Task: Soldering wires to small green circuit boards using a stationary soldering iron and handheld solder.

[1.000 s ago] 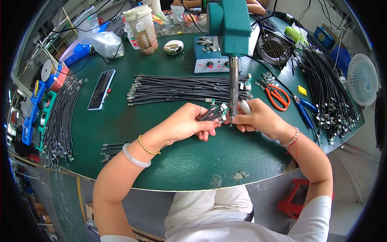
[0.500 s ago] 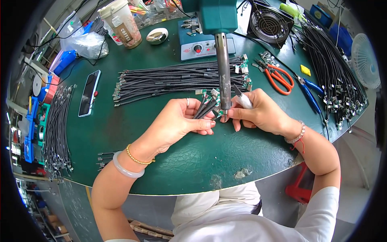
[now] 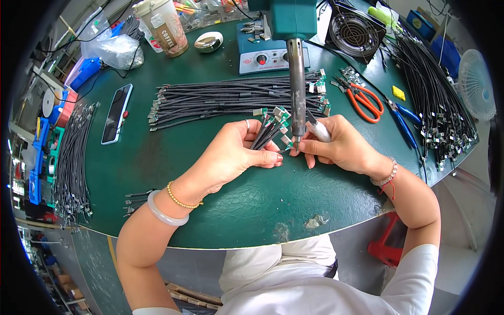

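Between the fingers of my left hand (image 3: 231, 149) is a small bunch of black braided cables (image 3: 265, 134). Their metal plugs with green circuit boards point up and away from me. My right hand (image 3: 344, 147) is closed around a knife with a white wrapped handle (image 3: 321, 132), its dark blade pointing up and left. The right thumb and fingertips also meet just beside the tip of a mounted soldering iron (image 3: 297, 86). Whatever they pinch there is too small to make out. One cable's plug (image 3: 286, 140) stands apart from the bunch, close to the iron's tip.
Behind my hands lies a row of braided cables (image 3: 210, 102). Orange-handled pliers (image 3: 365, 102), blue-handled pliers (image 3: 404, 123) and a cable heap (image 3: 436, 100) are at right. A phone (image 3: 116, 114) and another cable bundle (image 3: 76, 163) lie left. A control box (image 3: 249, 64) sits behind the iron.
The whole view has shifted slightly. In my left hand, one cable's plug now stands out more from the bunch, near the iron's tip. Both hands keep their holds.
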Demonstrator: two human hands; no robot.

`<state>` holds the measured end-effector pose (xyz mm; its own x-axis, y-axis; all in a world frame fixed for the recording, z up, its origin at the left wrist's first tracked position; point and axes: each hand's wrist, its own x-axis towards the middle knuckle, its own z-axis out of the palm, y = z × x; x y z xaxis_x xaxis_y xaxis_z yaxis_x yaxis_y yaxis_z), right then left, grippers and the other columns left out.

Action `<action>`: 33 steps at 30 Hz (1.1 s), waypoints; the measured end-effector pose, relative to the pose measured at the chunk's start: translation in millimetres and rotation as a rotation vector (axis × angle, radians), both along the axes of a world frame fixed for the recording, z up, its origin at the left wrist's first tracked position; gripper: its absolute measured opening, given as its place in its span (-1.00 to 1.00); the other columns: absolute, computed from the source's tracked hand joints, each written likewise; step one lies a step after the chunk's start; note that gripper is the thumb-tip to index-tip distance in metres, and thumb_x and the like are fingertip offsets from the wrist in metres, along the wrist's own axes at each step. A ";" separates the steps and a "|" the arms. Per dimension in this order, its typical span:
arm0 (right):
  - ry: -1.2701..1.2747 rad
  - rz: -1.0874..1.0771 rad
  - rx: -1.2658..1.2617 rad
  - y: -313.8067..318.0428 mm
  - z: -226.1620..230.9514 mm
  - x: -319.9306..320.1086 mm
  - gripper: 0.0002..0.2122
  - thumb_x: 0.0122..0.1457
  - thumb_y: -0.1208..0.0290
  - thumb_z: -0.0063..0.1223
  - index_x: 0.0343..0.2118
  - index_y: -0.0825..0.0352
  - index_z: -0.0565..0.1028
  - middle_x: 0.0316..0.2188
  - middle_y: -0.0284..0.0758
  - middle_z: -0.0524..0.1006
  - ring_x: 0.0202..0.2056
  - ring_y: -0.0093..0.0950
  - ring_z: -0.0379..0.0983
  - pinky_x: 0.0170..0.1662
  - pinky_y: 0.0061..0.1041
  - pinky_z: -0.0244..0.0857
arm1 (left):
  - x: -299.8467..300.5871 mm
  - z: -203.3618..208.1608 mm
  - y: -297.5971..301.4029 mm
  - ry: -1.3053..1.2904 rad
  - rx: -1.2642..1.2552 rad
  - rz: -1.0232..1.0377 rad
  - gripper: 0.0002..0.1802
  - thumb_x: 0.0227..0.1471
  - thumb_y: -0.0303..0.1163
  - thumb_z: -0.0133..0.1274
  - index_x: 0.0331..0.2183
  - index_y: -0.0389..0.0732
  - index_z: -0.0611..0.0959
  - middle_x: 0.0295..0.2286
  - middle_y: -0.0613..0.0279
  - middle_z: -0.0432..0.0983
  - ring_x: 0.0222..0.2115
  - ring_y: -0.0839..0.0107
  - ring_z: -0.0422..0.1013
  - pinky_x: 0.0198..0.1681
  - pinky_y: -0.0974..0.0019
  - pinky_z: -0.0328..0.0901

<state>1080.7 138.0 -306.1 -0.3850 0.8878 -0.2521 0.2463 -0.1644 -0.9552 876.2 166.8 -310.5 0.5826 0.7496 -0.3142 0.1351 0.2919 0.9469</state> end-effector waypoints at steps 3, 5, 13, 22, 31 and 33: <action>0.062 -0.038 -0.015 -2.3 -4.0 -6.8 -0.89 0.07 0.49 -0.04 -0.39 0.40 0.46 -0.61 -0.39 0.44 -0.66 -0.76 0.23 -0.68 -0.80 -0.02 | -6.7 0.7 -2.4 -0.028 0.001 -0.004 -0.83 -0.16 -0.61 0.06 -0.43 -0.37 0.42 -0.49 0.15 0.43 -0.44 0.40 0.45 -0.35 0.46 0.38; 0.086 -0.070 0.000 -5.3 -2.8 -13.4 -0.88 0.06 0.49 -0.03 -0.35 0.40 0.46 -0.58 -0.40 0.44 -0.65 -0.76 0.24 -0.67 -0.80 -0.01 | -12.6 1.3 -2.9 -0.030 0.009 -0.001 -0.83 -0.14 -0.59 0.06 -0.43 -0.36 0.41 -0.50 0.15 0.43 -0.45 0.40 0.45 -0.37 0.46 0.38; 0.048 -0.007 -0.074 -3.2 -7.7 -22.7 -0.86 0.00 0.52 0.04 -0.34 0.41 0.47 -0.57 -0.40 0.44 -0.63 -0.74 0.26 -0.64 -0.79 0.04 | -24.3 -8.7 -0.4 -0.086 -0.001 0.020 -0.83 -0.12 -0.55 0.05 -0.49 -0.30 0.37 -0.53 0.14 0.44 -0.50 0.40 0.46 -0.41 0.48 0.38; 0.073 -0.032 -0.061 -1.0 -11.1 -19.8 -0.89 -0.03 0.58 0.03 -0.42 0.48 0.47 -0.52 -0.32 0.49 -0.65 -0.72 0.28 -0.56 -0.75 0.19 | -20.5 -17.0 3.0 -0.094 -0.016 0.013 -0.84 -0.11 -0.55 0.05 -0.49 -0.30 0.37 -0.51 0.09 0.46 -0.48 0.40 0.46 -0.41 0.49 0.38; 0.042 -0.018 -0.005 -4.2 -10.0 -20.2 -0.91 -0.03 0.58 0.04 -0.43 0.45 0.48 -0.55 -0.34 0.49 -0.66 -0.72 0.28 -0.55 -0.75 0.19 | -21.5 -12.5 -0.1 -0.098 -0.009 0.001 -0.84 -0.11 -0.55 0.05 -0.48 -0.31 0.38 -0.50 0.08 0.45 -0.47 0.41 0.46 -0.40 0.49 0.37; 0.032 -0.015 0.017 -4.4 -11.0 -20.2 -0.91 -0.03 0.57 0.05 -0.43 0.44 0.48 -0.56 -0.36 0.49 -0.66 -0.73 0.28 -0.55 -0.74 0.19 | -21.6 -11.5 -0.9 -0.096 -0.012 0.005 -0.84 -0.11 -0.54 0.05 -0.48 -0.31 0.38 -0.50 0.09 0.45 -0.48 0.42 0.46 -0.40 0.49 0.37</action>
